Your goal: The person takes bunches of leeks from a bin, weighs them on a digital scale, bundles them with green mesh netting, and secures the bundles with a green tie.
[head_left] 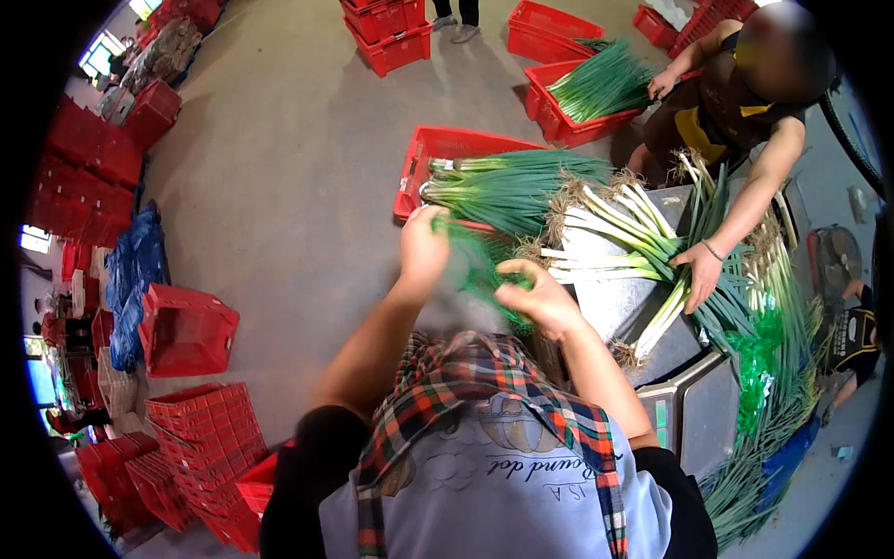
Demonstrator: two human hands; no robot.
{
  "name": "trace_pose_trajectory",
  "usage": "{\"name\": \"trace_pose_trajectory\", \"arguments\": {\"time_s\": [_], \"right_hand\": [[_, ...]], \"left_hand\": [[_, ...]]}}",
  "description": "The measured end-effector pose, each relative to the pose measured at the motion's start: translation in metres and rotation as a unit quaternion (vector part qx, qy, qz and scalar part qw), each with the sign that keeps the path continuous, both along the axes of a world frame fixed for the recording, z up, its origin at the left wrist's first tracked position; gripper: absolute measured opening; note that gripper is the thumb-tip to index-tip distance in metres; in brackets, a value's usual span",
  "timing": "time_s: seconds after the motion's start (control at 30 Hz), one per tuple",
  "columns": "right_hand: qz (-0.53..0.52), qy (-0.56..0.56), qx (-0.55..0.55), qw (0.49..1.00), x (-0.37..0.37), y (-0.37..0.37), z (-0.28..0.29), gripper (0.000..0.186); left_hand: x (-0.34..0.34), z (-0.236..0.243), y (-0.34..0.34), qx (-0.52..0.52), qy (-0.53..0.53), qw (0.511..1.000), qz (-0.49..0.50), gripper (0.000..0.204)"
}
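My left hand (pixel 425 246) is closed on a green mesh net (pixel 480 265), blurred by motion. At the net's other side my right hand (pixel 543 298) has curled fingers, with the mesh running up to them. Just beyond, a red crate (pixel 447 140) holds bundled green onions (pixel 521 186), white ends to the left. To the right, loose green onions (pixel 605 233) with roots lie on a metal surface (pixel 605 307). A co-worker's hand (pixel 700 272) rests on these onions.
The co-worker's other hand touches green onions (pixel 605 82) in a farther red crate (pixel 559 121). A scale (pixel 708 410) stands at my right, beside green netting (pixel 759 363) and a heap of onions (pixel 745 484). Stacked red crates (pixel 205 429) and a blue tarp (pixel 138 270) are at left.
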State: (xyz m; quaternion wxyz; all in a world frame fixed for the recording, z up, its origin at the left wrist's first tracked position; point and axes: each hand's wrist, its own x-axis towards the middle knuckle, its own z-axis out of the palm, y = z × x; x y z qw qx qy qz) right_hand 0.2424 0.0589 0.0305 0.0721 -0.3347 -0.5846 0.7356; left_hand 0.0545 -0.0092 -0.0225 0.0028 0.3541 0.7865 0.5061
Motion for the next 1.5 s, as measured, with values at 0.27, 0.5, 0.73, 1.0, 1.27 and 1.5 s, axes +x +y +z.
{"name": "trace_pose_trajectory", "arguments": {"time_s": [0.27, 0.5, 0.73, 1.0, 1.27, 1.5], "right_hand": [[-0.268, 0.099, -0.253, 0.924, 0.002, 0.036, -0.001, 0.018], [-0.326, 0.286, -0.468, 0.770, 0.013, 0.068, -0.035, 0.021], [-0.194, 0.178, -0.258, 0.929, 0.056, 0.023, -0.038, 0.014], [-0.196, -0.271, 0.373, 0.866, 0.069, 0.007, -0.018, 0.026], [-0.355, -0.083, 0.175, 0.915, 0.099, 0.031, -0.030, 0.034], [-0.113, -0.126, 0.198, 0.966, 0.092, -0.013, 0.037, 0.035]], "left_hand": [[0.029, 0.019, -0.010, 0.106, -0.762, 0.617, -0.165, 0.024], [0.048, 0.078, -0.020, -0.053, -0.602, 0.727, -0.326, 0.009], [0.030, -0.005, 0.012, -0.030, -0.438, 0.891, -0.115, 0.013], [0.074, 0.014, 0.004, 0.087, -0.798, 0.578, -0.146, 0.027], [0.088, 0.035, 0.009, -0.045, -0.589, 0.661, -0.462, 0.026], [0.071, 0.006, 0.051, -0.005, -0.518, 0.822, -0.239, 0.021]]}}
